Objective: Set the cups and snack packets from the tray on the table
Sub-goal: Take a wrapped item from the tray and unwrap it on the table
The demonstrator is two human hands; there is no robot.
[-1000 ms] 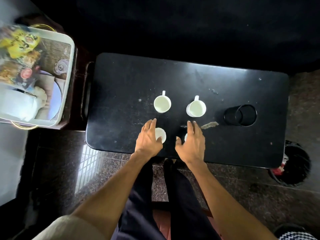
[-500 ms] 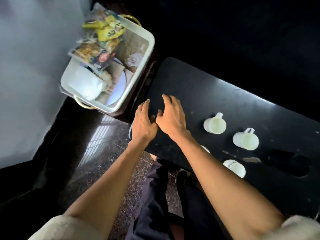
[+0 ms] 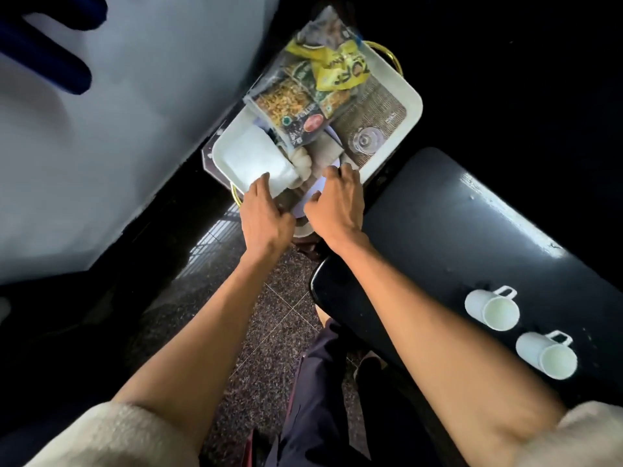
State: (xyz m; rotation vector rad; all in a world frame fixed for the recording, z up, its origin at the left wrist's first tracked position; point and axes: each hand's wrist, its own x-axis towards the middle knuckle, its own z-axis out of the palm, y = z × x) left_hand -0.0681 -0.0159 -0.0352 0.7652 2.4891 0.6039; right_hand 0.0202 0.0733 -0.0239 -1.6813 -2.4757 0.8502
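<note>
Left hand [image 3: 266, 214] and right hand [image 3: 337, 203] side by side at the near edge of the tray [image 3: 409, 119], fingers loosely spread, gripping nothing, snack packets [image 3: 303, 96] beyond the fingertips, two white cups [image 3: 492, 308] on the dark surface [image 3: 455, 230] right of the right forearm

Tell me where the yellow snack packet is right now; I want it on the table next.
In the head view the yellow snack packet lies at the tray's far end, upper centre, on the other packets, beyond both hands.
</note>
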